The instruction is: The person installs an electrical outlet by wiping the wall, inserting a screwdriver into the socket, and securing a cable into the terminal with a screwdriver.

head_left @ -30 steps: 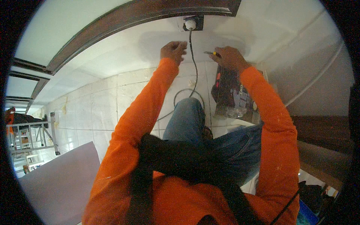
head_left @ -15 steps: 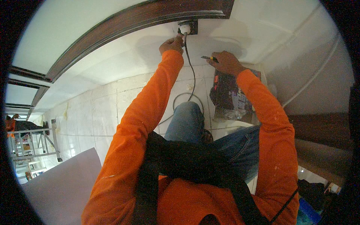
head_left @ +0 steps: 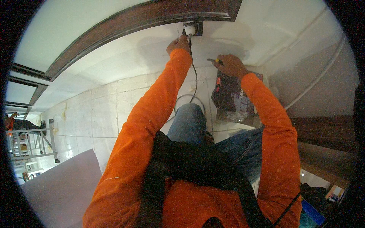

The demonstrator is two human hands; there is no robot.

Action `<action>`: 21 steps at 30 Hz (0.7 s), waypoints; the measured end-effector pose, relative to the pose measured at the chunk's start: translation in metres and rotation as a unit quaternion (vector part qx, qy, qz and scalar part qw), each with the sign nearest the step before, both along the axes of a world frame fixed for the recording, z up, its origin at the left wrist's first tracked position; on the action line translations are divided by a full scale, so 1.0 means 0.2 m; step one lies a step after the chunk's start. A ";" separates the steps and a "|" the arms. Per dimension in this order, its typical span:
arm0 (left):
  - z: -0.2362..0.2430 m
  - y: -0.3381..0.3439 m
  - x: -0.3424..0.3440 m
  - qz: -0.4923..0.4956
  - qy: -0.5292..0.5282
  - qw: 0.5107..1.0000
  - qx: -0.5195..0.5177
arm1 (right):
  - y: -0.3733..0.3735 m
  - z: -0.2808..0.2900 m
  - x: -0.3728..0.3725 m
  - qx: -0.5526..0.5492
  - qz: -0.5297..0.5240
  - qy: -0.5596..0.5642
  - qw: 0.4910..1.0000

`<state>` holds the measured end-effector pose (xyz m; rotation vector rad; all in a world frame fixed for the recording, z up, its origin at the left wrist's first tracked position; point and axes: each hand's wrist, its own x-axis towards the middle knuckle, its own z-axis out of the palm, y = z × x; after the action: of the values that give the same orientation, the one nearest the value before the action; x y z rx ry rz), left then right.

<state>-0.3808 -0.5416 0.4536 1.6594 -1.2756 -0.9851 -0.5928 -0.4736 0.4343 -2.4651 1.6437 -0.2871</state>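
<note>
My left hand [head_left: 178, 46] is raised to the wall, its fingers closed right beside a round white plug [head_left: 190, 30]. What those fingers pinch is too small to make out. The plug sits at a dark wall socket [head_left: 199, 28], and a dark cord [head_left: 195, 76] hangs from it to a loop on the floor. A utility knife [head_left: 215, 60] with a yellow part is gripped in my right hand [head_left: 232, 65]. Its blade points left toward the cord, apart from it.
Below my right hand stands a dark box [head_left: 236, 93] with a clear plastic bag [head_left: 237, 116] by it. A dark wooden frame [head_left: 152, 22] runs above the socket. At far left are a metal ladder [head_left: 34, 142] and another person [head_left: 23, 124]. A pale panel [head_left: 68, 184] stands at lower left.
The view has shifted slightly. Both hands keep nearly the same places: the left by the plug, the right with the knife. The knife has turned a little.
</note>
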 end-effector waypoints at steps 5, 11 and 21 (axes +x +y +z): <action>0.02 0.01 -0.03 0.029 0.143 0.985 0.087 | -0.01 -0.02 -0.02 -0.007 0.000 0.023 1.000; 0.01 0.01 -0.01 0.026 0.209 0.975 0.073 | 0.01 0.01 -0.02 0.028 -0.020 0.007 0.999; -0.06 0.02 0.03 -0.027 0.158 0.987 0.024 | 0.02 0.00 -0.02 0.002 -0.009 0.008 1.000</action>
<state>-0.3750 -0.5386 0.4420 1.4389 -1.0947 -1.2646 -0.5972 -0.4698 0.4339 -2.4583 1.6714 -0.2671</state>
